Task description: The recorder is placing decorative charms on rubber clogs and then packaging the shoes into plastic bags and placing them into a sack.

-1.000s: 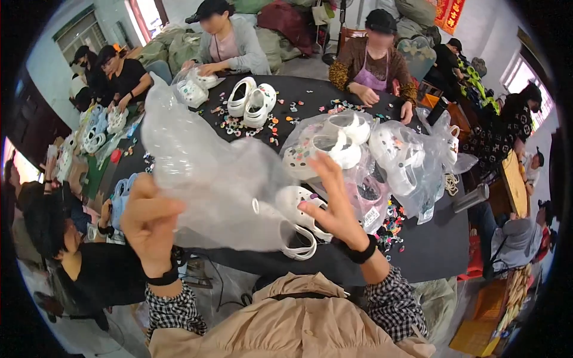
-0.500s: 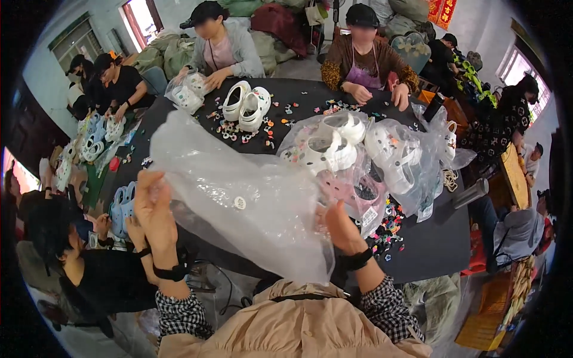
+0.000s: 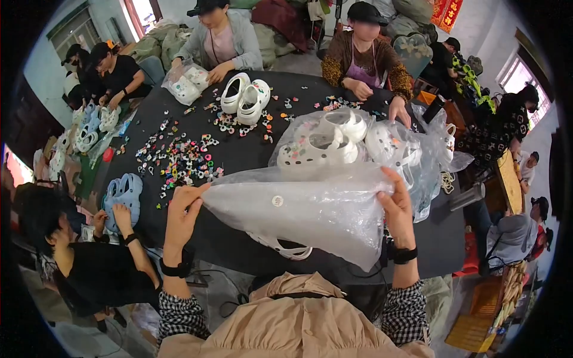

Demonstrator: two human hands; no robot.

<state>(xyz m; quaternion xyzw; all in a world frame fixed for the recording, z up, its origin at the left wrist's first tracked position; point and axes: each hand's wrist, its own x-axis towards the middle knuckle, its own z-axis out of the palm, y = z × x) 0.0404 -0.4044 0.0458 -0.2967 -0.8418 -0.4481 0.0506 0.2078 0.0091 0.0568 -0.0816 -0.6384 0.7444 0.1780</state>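
Note:
A clear plastic bag (image 3: 310,200) with a small round white sticker is stretched across in front of me, above the table. My left hand (image 3: 186,218) pinches its narrow left corner between thumb and fingers. At the other end, my right hand (image 3: 398,209) grips the bag's upper right edge. A white clog (image 3: 292,250) shows partly from under the bag; the rest of it is hidden. Just beyond, white clogs in clear bags (image 3: 316,149) lie with coloured charms in their holes. Left of the bag, many small coloured shoe charms (image 3: 179,158) are scattered on the table.
The dark table (image 3: 239,152) also holds a pair of white clogs (image 3: 245,98) at the far side. Two people sit opposite, one handling bagged clogs (image 3: 186,86). At my left a person holds blue clogs (image 3: 124,200). A metal cylinder (image 3: 467,197) stands at the right edge.
Both hands have moved apart, and the bag is now stretched sideways, lower and farther right. Charms and a white clog have come into sight. The person opposite on the right has reached toward the bagged clogs.

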